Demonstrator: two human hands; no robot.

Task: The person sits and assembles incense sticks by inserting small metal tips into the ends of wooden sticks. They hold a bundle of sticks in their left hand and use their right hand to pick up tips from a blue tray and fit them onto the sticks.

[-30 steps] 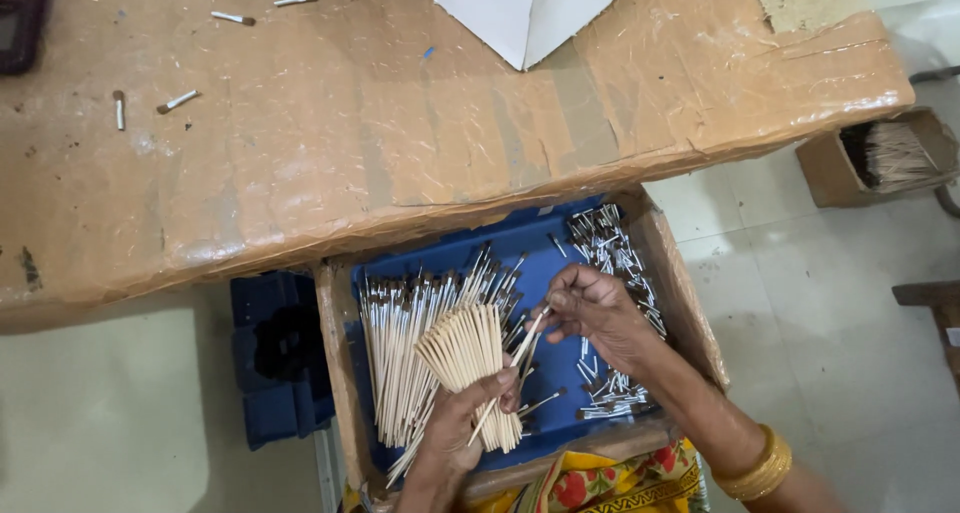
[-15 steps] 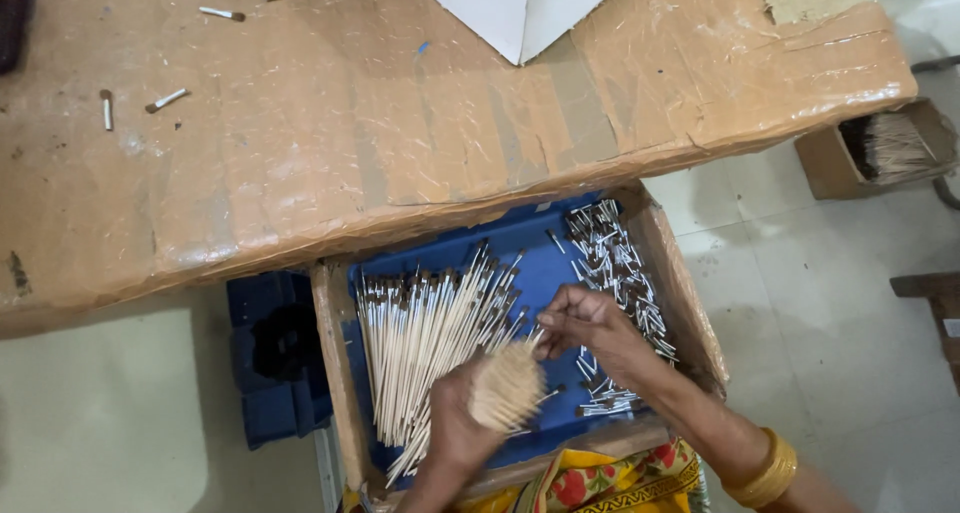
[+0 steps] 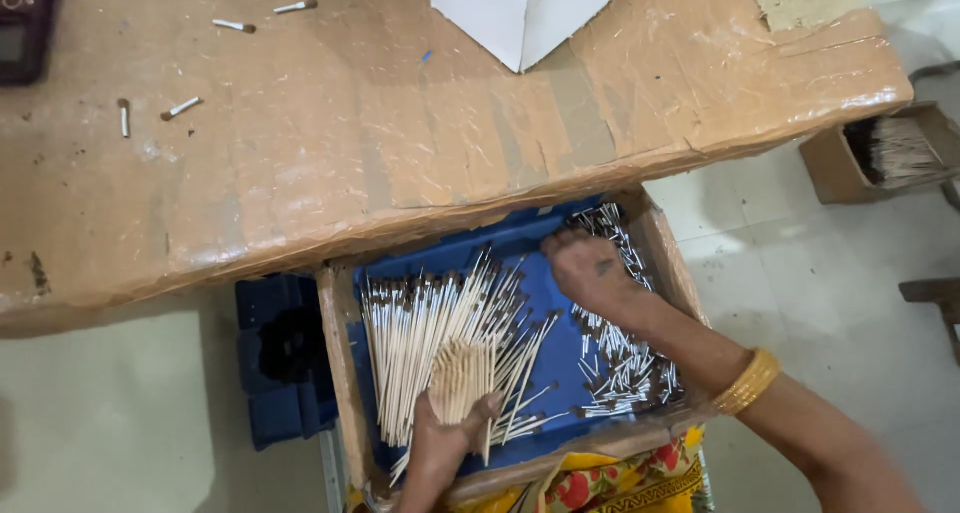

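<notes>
Since the earlier frames the right hand (image 3: 590, 273) has left the bundle and moved up and to the right, away from the left hand, and now rests at the upper end of the pile of short dark-tipped sticks (image 3: 625, 363) along the right side of the tray; its fingers are bent down onto the pile, and it cannot be told whether they pinch any stick. Left hand (image 3: 440, 443) remains low in the tray, closed around a bundle of pale sticks (image 3: 462, 378), held upright with the cut ends facing the camera as a tight, rounded cluster of cream-coloured tips. Half a second ago both hands met at this bundle; a second ago the bundle was fanned wider and lay flatter. Bundle sits over the lower middle of the wooden tray (image 3: 335, 363), which is lined blue and projects from under the table (image 3: 400, 143). Just left of the bundle lies a loose heap of long pale sticks with dark heads (image 3: 410, 333), fanned toward the upper right. A gold bangle (image 3: 748, 381) circles the right wrist. On the table stand a white box (image 3: 520, 8) and a few scattered short sticks (image 3: 180, 108). A cardboard box (image 3: 885, 153) holding more sticks stands on the floor at right.
</notes>
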